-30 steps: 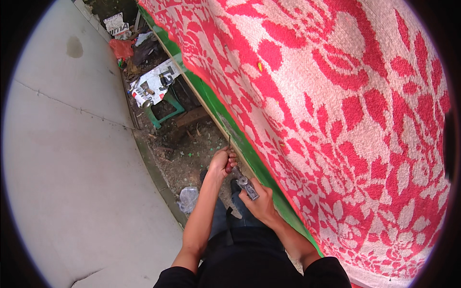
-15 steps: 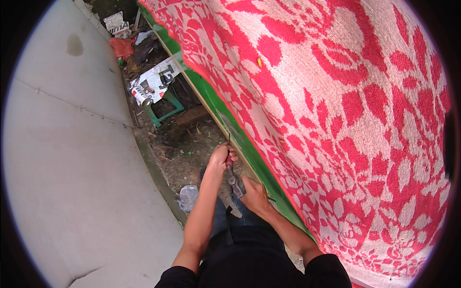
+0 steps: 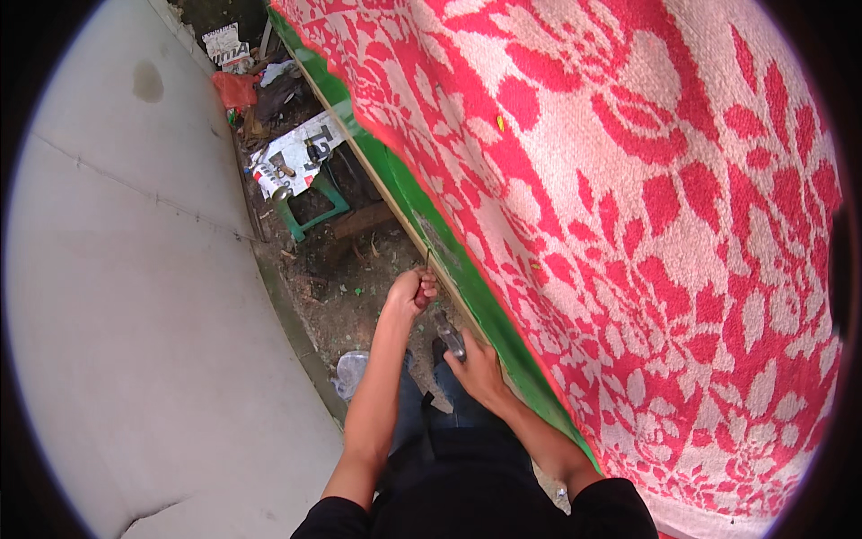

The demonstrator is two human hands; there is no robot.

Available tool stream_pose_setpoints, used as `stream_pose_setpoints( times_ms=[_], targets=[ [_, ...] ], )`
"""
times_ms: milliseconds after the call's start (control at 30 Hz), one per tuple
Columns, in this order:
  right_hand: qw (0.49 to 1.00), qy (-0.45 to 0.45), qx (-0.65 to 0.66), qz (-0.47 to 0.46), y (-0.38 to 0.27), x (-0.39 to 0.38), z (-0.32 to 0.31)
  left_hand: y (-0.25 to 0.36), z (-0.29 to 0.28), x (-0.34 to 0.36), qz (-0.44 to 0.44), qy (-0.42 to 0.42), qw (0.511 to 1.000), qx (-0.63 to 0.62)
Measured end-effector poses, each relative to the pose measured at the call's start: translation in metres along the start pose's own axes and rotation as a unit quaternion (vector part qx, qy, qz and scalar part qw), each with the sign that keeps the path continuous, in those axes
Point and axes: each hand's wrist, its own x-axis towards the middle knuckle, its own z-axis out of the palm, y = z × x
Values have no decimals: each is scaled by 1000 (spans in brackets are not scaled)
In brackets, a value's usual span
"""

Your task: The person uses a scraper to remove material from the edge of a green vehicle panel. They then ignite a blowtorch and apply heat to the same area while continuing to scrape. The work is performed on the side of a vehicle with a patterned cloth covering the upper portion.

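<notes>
My left hand (image 3: 411, 289) is closed on a red-handled tool (image 3: 418, 300), its thin dark shaft pointing up at a pale wooden strip (image 3: 391, 200) along a green board (image 3: 402, 184). Below it, my right hand (image 3: 474, 364) grips a hammer, whose grey metal head (image 3: 452, 340) sits just short of the tool's handle. The hammer's handle is mostly hidden by my fingers. A red and white floral cloth (image 3: 646, 269) lies over the surface to the right of the board.
A pale curved wall (image 3: 135, 314) runs along the left. In the gap stands a green stool (image 3: 319, 216) with printed sheets (image 3: 292, 148) and small items on it, among debris and a red bag (image 3: 235, 90). A clear plastic bag (image 3: 350, 375) lies by my legs.
My left hand has shifted slightly left with the tool. The hammer head moved up against the tool's handle and now sits a little back from it.
</notes>
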Motion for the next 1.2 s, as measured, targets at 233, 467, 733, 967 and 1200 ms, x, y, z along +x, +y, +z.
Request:
stream_pose_setpoints(
  times_ms=[233, 467, 733, 967, 1200],
  targets=[
    [998, 31, 51, 31, -12, -3, -11, 1, 14, -20, 10, -22, 1000, 13],
    [997, 24, 67, 28, -24, -2, -21, -7, 23, -39, 2, -35, 999, 8],
    [996, 27, 78, -20, -45, 2, -28, 7, 8, -25, -91, -92, 981, -142],
    [995, -6, 90, -47, -59, 10, -31, 9, 6, -22, -88, -77, 988, -103],
    [980, 16, 32, -194, -38, 6, -26, 4, 5, -15, -77, -65, 992, -78]
  ],
)
